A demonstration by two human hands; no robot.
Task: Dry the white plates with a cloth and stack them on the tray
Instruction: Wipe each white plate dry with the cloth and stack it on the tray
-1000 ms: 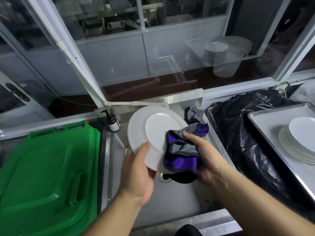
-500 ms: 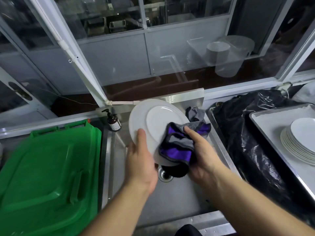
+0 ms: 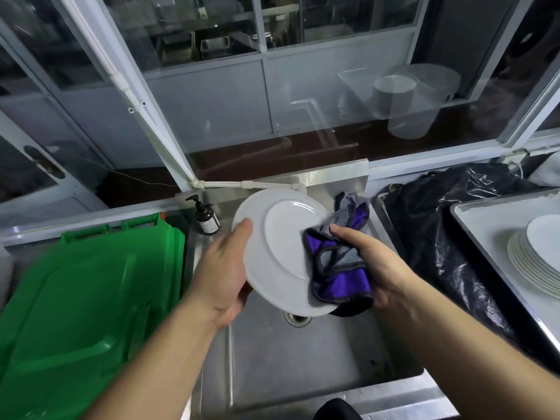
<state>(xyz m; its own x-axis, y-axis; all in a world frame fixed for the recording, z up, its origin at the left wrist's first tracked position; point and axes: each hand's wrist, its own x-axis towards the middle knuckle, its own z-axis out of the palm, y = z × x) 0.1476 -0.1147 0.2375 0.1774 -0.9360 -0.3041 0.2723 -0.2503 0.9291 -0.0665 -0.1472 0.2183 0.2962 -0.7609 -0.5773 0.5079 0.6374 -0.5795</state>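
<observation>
My left hand (image 3: 222, 275) grips plate (image 3: 274, 253) rim, tilted over sink (image 3: 303, 365); right hand (image 3: 374, 268) pinches cloth (image 3: 338, 268) on it. Tray (image 3: 481, 234) stack (image 3: 533, 256) lies right, nearer right hand.

Plate (image 3: 281, 253) betw. the hands: glossy white ceramic-looking, smooth w/ soft highlights; cloth (image 3: 339, 262) under the right hand: fuzzy matt microfibre-type fabric, purple & grey w/ dark stitched edging. Sink (image 3: 303, 365) below the hands: brushed stainless steel, dull sheen, scuffed & streaky; bin lid (image 3: 81, 298) left of the left hand: green moulded plastic, semi-gloss. Right of the right hand: crinkly shiny black plastic bag (image 3: 445, 237), then a matt pale metal tray (image 3: 485, 231) w/ a stack of plates (image 3: 536, 259), same glossy white; brown glossy pump bottle (image 3: 207, 218) beyond the left hand, paper-looking label.
</observation>
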